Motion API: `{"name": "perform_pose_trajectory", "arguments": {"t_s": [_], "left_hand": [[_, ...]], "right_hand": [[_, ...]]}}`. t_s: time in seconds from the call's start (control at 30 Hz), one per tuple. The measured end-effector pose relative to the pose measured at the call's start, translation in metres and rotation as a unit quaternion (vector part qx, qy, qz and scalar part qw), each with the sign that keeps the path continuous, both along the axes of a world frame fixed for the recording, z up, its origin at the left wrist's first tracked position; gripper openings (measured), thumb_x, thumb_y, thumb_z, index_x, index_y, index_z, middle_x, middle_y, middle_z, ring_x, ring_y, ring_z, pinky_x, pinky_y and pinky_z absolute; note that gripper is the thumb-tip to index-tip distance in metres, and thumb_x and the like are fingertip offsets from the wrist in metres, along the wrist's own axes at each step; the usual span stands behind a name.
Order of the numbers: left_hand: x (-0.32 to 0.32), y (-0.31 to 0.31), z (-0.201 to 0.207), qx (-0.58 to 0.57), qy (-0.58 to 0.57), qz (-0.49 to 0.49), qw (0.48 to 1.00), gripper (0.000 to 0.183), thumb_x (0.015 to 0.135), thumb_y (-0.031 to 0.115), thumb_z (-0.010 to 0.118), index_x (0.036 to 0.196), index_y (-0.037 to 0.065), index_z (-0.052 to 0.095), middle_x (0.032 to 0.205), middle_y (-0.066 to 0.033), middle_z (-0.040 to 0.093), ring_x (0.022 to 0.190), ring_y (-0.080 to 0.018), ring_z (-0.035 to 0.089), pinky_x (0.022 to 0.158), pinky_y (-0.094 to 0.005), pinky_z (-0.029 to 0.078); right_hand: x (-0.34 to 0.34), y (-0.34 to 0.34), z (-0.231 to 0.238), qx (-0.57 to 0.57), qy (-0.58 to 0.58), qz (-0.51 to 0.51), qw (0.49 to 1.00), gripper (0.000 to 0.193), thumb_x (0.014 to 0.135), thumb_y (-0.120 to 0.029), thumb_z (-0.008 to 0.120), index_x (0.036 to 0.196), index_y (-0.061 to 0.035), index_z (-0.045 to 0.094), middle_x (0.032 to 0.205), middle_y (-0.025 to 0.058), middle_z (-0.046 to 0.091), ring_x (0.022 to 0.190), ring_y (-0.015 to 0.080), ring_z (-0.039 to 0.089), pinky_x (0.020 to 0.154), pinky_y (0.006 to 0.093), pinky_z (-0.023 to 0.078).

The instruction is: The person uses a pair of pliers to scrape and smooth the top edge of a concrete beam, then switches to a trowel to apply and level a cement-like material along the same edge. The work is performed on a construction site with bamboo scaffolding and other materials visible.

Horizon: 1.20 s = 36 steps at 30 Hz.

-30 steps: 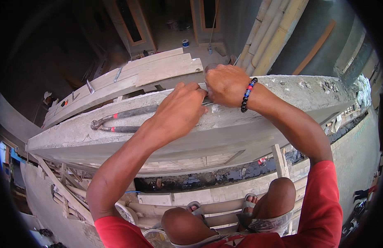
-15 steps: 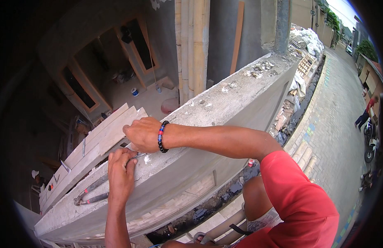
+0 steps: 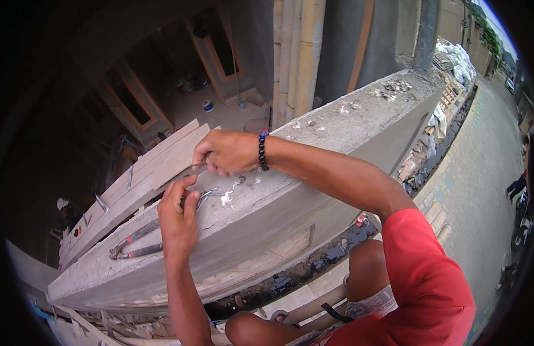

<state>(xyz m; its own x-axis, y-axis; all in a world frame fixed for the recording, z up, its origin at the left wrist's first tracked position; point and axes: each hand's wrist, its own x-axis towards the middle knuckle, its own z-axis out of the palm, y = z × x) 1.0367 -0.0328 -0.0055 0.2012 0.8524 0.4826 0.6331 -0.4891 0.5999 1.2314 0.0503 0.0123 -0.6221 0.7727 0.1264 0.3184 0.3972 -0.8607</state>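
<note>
My right hand (image 3: 229, 151), with a beaded bracelet at its wrist, hovers over the wall top (image 3: 330, 130). Its fingers are closed in a pinch around a thin dark piece (image 3: 194, 165), too small to name. Just nearer, my left hand (image 3: 179, 216) has its thumb and fingers curled together at the wall's inner edge; what they hold, if anything, is hidden. Beside its thumb lie a few thin metal pieces, nail-like (image 3: 207, 195). A dark-handled tool resembling pincers (image 3: 143, 251) rests on the concrete, partly behind my left hand.
Wooden boards (image 3: 157, 158) run along the wall's inner side, with tools lying on them. Bamboo poles (image 3: 299, 63) stand beyond. Outside the wall are a dark ditch (image 3: 330, 256), bamboo below me, and a paved lane (image 3: 469, 173) with a parked motorcycle. Another person (image 3: 65, 210) is at far left.
My right hand has lifted away from my left and turned, showing the thin piece in its fingers. The metal pieces by my left thumb are now uncovered. The whole view has shifted.
</note>
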Motion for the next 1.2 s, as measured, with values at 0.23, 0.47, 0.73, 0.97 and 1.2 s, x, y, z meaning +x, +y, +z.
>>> {"name": "perform_pose_trajectory", "arguments": {"t_s": [0.23, 0.47, 0.73, 0.97, 1.2], "left_hand": [[-0.003, 0.007, -0.008, 0.018, -0.031, 0.026, 0.999, 0.021, 0.089, 0.001, 0.059, 0.109, -0.002, 0.062, 0.092, -0.0138, 0.068, 0.08, -0.0182, 0.064, 0.074, -0.0313, 0.049], [-0.002, 0.002, -0.014, 0.012, -0.019, 0.025, 0.999, 0.024, 0.086, 0.0, 0.059, 0.11, -0.001, 0.062, 0.079, -0.0114, 0.067, 0.07, -0.0194, 0.064, 0.069, -0.0319, 0.049], [-0.007, 0.0, -0.008, -0.009, -0.065, 0.041, 0.997, 0.021, 0.086, -0.002, 0.056, 0.107, -0.002, 0.061, 0.076, -0.018, 0.064, 0.069, -0.0305, 0.062, 0.07, -0.0381, 0.048], [0.01, 0.008, -0.015, 0.014, -0.06, 0.029, 0.998, 0.021, 0.087, -0.004, 0.054, 0.107, -0.002, 0.061, 0.076, -0.016, 0.065, 0.071, -0.0277, 0.065, 0.07, -0.0363, 0.049], [0.003, -0.002, -0.004, 0.031, -0.031, 0.047, 0.998, 0.017, 0.088, -0.006, 0.052, 0.104, -0.004, 0.061, 0.083, -0.0159, 0.067, 0.076, -0.0205, 0.062, 0.074, -0.0339, 0.049]], "right_hand": [[-0.002, -0.017, 0.002, 0.01, 0.021, -0.07, 0.997, 0.013, 0.085, -0.01, 0.038, 0.085, -0.004, 0.05, 0.067, -0.0008, 0.041, 0.054, 0.0089, 0.036, 0.046, 0.0292, 0.032], [-0.005, -0.015, -0.012, 0.217, -0.066, -0.091, 0.97, 0.03, 0.091, -0.023, 0.05, 0.089, 0.0048, 0.06, 0.076, 0.0204, 0.06, 0.07, 0.0338, 0.058, 0.069, 0.0428, 0.045], [-0.021, -0.042, 0.001, 0.253, -0.184, -0.033, 0.949, 0.041, 0.086, -0.036, 0.068, 0.101, 0.0025, 0.066, 0.084, 0.0252, 0.066, 0.084, 0.0407, 0.064, 0.076, 0.0455, 0.048], [-0.021, -0.046, 0.0, 0.337, -0.272, -0.027, 0.901, 0.018, 0.078, -0.019, 0.068, 0.084, -0.0026, 0.072, 0.077, 0.0239, 0.067, 0.078, 0.0398, 0.066, 0.071, 0.0466, 0.053], [-0.04, -0.048, 0.001, 0.409, -0.291, 0.002, 0.865, 0.018, 0.082, -0.013, 0.057, 0.086, -0.0005, 0.07, 0.087, 0.0208, 0.07, 0.085, 0.0357, 0.069, 0.074, 0.0455, 0.054]]}}
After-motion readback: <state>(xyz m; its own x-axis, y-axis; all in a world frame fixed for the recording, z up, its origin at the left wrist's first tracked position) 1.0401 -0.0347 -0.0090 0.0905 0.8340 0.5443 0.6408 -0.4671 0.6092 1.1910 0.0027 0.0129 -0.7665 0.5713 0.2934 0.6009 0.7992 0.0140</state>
